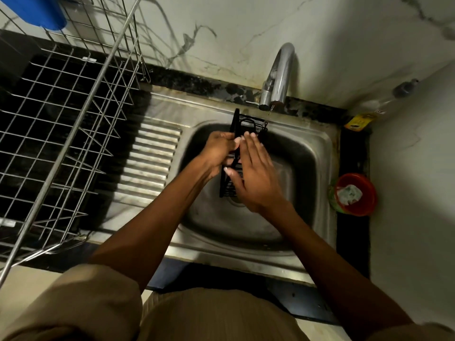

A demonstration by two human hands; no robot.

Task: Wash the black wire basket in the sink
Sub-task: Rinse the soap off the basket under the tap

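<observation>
The left hand (218, 148) was curled around the left edge of the black wire basket (240, 130), its fingers wrapped over the dark frame. The right hand (256, 175) lay flat against the basket's right face, fingers straight and spread, the thumb reaching across the lower wires. The basket stood on end between the two hands, tilted slightly, with its top corner rising past the fingertips and its lower end hanging over the bowl of the steel sink (305, 163). Directly beyond the hands, the chrome faucet (279, 77) curved out from the marbled wall (246, 33), its spout ending just above the basket's upper end; whether water ran could not be told. To the left of the left hand, the sink's ribbed drainboard (150, 158) ran alongside the bowl, and farther left a large steel wire dish rack (64, 114) stood over the dark table (354, 158), with a blue plastic container (37, 11) sitting in the rack's far corner. To the right of the right hand, past the sink's rim, a red bowl (357, 194) holding something pale sat on the table, and beyond it a small yellow packet (360, 121) lay near the corner of the wall. Both bare forearms reached in from beige sleeves (81, 303) at the near edge.
</observation>
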